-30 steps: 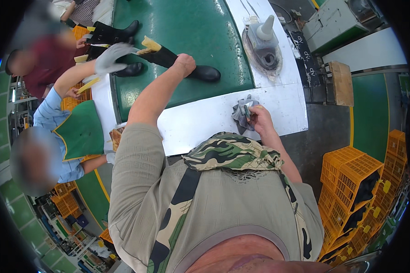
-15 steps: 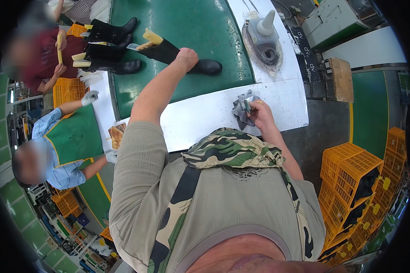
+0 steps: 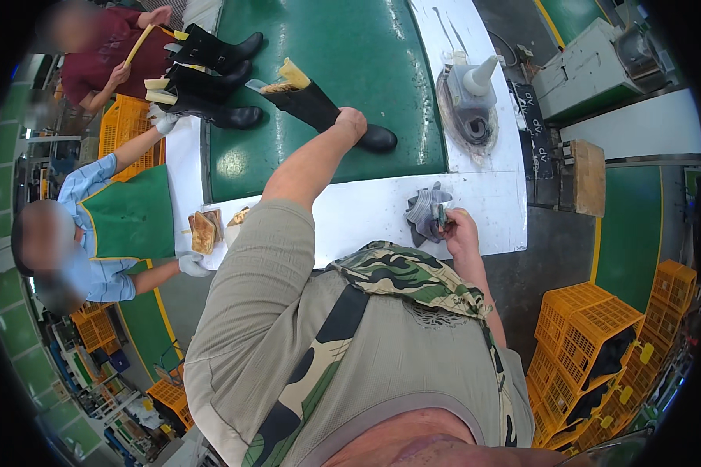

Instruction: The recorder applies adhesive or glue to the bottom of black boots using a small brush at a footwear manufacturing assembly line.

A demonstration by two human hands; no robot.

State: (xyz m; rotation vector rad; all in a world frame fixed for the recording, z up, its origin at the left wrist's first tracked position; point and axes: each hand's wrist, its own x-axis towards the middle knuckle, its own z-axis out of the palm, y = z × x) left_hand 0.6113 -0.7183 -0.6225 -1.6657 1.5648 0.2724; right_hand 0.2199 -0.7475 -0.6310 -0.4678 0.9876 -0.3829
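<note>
A tall black boot [image 3: 308,103] lies on its side on the green surface [image 3: 327,47], toe to the right. Yellow stuffing and a pale strip stick out of its top. My left hand [image 3: 350,124] is closed around it at the ankle. My right hand [image 3: 461,231] pinches a small dark piece [image 3: 442,215], too small to name, at the edge of a crumpled grey cloth [image 3: 424,214] on the white table edge [image 3: 343,206]. Several more black boots [image 3: 218,82] with yellow inserts lie at the far left.
A clear squeeze bottle [image 3: 473,89] stands in a stained tray at the right. Brown-stained pads [image 3: 204,232] lie at the left. A person in a green apron [image 3: 128,214] and another in a maroon shirt [image 3: 109,58] are on that side. Yellow crates [image 3: 588,327] are stacked at the right.
The view has shifted a little. My hands keep their holds. The aproned person's gloved hand has moved up to the far-left boots; the other person has lifted one hand along the yellow strip.
</note>
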